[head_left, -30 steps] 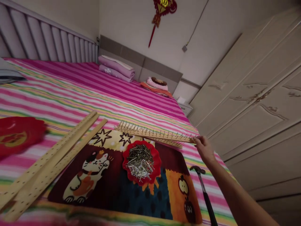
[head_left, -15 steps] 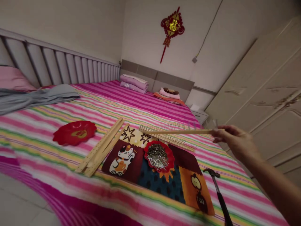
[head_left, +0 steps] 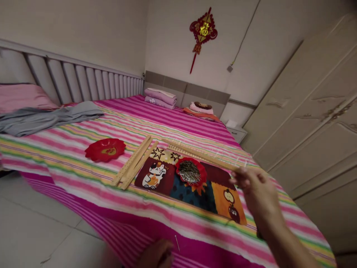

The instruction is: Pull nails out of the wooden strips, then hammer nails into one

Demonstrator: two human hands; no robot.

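My right hand (head_left: 255, 186) grips the near end of a long wooden strip (head_left: 200, 153) studded with upright nails. Beneath the strip lies another nail-studded strip (head_left: 181, 149), partly covered. At the bottom edge my left hand (head_left: 156, 255) is dark and smeared, so its fingers are unclear. A single nail (head_left: 177, 242) shows beside it; whether the fingers touch it I cannot tell. A red scalloped dish (head_left: 204, 175) heaped with nails (head_left: 189, 172) rests on a patterned mat (head_left: 192, 201). Behind my right wrist, a small black piece of the hammer (head_left: 259, 234) shows.
Wooden strips with holes (head_left: 134, 162) lie left of the mat. Farther left is another red dish (head_left: 105, 150). A striped sheet (head_left: 111, 128) covers the bed, with grey cloth (head_left: 52, 117) on it. A wardrobe (head_left: 301, 96) stands at the right.
My right hand has lowered the nailed strip and moved nearer, now covering most of the hammer. My left hand and the lone nail have come into view at the bottom.
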